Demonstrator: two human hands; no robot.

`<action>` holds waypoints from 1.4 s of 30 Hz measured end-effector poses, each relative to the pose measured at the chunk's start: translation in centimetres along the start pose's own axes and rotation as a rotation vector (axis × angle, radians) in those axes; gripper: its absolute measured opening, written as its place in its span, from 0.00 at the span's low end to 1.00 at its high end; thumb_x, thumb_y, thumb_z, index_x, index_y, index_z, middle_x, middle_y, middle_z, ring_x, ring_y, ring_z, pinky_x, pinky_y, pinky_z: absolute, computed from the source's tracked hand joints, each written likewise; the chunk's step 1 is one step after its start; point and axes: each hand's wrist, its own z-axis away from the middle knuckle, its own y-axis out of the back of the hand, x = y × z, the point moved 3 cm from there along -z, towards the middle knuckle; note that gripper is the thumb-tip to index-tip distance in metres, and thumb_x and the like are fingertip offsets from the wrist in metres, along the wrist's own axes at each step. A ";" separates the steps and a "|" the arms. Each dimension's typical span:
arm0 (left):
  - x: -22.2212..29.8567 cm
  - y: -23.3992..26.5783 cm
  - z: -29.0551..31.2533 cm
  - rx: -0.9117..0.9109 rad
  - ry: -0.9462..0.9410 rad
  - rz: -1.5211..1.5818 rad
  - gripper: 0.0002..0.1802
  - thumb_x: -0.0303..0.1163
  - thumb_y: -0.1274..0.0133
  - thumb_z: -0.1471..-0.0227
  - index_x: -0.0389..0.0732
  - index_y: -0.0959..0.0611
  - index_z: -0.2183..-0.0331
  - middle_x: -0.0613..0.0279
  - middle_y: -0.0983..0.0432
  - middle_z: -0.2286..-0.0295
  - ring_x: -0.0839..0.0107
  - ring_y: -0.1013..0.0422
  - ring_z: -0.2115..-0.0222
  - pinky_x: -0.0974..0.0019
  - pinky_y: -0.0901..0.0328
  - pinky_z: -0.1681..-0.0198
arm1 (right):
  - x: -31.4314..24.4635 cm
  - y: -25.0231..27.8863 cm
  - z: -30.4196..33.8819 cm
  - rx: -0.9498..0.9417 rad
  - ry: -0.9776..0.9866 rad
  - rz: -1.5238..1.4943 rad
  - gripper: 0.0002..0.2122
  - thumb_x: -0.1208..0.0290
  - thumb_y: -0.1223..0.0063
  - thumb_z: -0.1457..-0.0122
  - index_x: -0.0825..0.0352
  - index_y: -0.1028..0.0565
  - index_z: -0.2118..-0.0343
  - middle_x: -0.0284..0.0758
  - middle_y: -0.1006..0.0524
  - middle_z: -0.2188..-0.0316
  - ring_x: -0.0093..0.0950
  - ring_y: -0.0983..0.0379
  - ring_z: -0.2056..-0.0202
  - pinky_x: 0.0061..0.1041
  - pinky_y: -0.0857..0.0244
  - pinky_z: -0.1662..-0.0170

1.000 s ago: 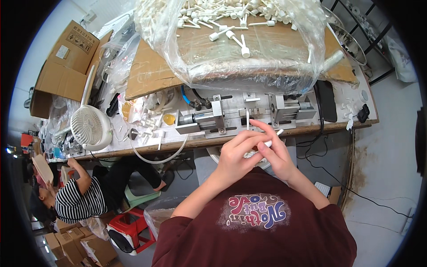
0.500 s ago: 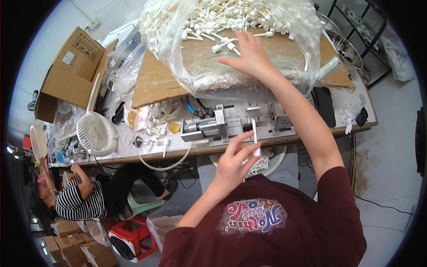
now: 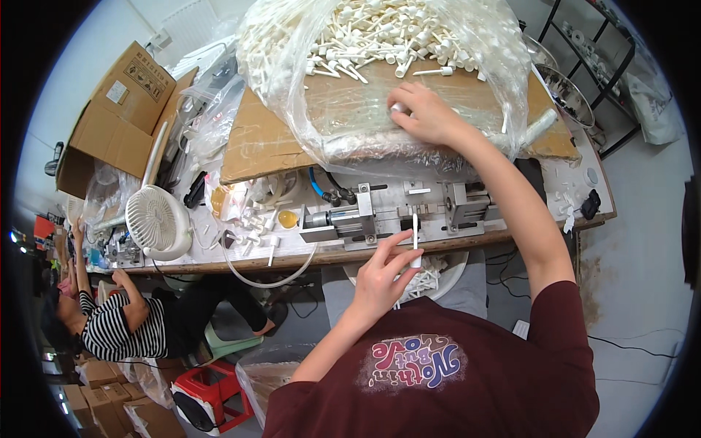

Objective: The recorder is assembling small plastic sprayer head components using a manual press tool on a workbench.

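Observation:
My left hand (image 3: 380, 283) is closed, pinching a white plastic stem piece (image 3: 415, 239) upright at the bench's front edge. That piece has a thin stem and a thicker end. Beyond it sits a metal clamping fixture (image 3: 358, 208), with a gap between its two blocks. My right hand (image 3: 429, 120) lies over the clear plastic bag on the cardboard, its fingers curled round a white plastic piece (image 3: 399, 107) that shows only in part. Behind it spreads a heap of similar white stem pieces (image 3: 387, 33), inside the open bag.
Below the bench edge, a white tub (image 3: 456, 274) holds more white pieces. A white fan (image 3: 157, 223), a curved hose (image 3: 270, 276) and loose white parts (image 3: 255, 230) are to the left. Another person (image 3: 131, 325) sits further left. Metal bowls (image 3: 568, 95) stand at the far right.
My right hand has drawn back toward me from the heap, its spread fingers now closed round a white piece. My left hand still holds its piece, slightly lower.

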 end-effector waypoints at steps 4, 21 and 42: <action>-0.1 -0.7 -0.6 0.055 -0.081 -0.136 0.18 0.25 0.33 0.61 0.39 0.15 0.62 0.58 0.26 0.53 0.71 0.24 0.68 0.68 0.28 0.65 | 1.0 1.6 2.6 0.025 0.006 -0.061 0.17 0.64 0.47 0.41 0.61 0.27 0.50 0.40 0.25 0.57 0.39 0.29 0.55 0.38 0.36 0.48; -1.9 -1.9 -2.4 -0.018 -0.186 -0.538 0.16 0.27 0.37 0.58 0.37 0.16 0.62 0.60 0.21 0.54 0.69 0.24 0.72 0.66 0.34 0.69 | 1.1 1.0 3.6 0.229 -0.015 -0.058 0.11 0.73 0.48 0.43 0.67 0.26 0.58 0.41 0.27 0.63 0.43 0.28 0.60 0.35 0.34 0.55; -1.2 -1.4 -2.6 -0.152 0.512 0.500 0.17 0.35 0.44 0.42 0.39 0.18 0.52 0.59 0.21 0.56 0.72 0.22 0.73 0.66 0.27 0.68 | -10.7 3.6 14.7 0.583 -0.049 -0.510 0.11 0.79 0.47 0.43 0.69 0.22 0.57 0.40 0.25 0.59 0.29 0.28 0.65 0.27 0.33 0.63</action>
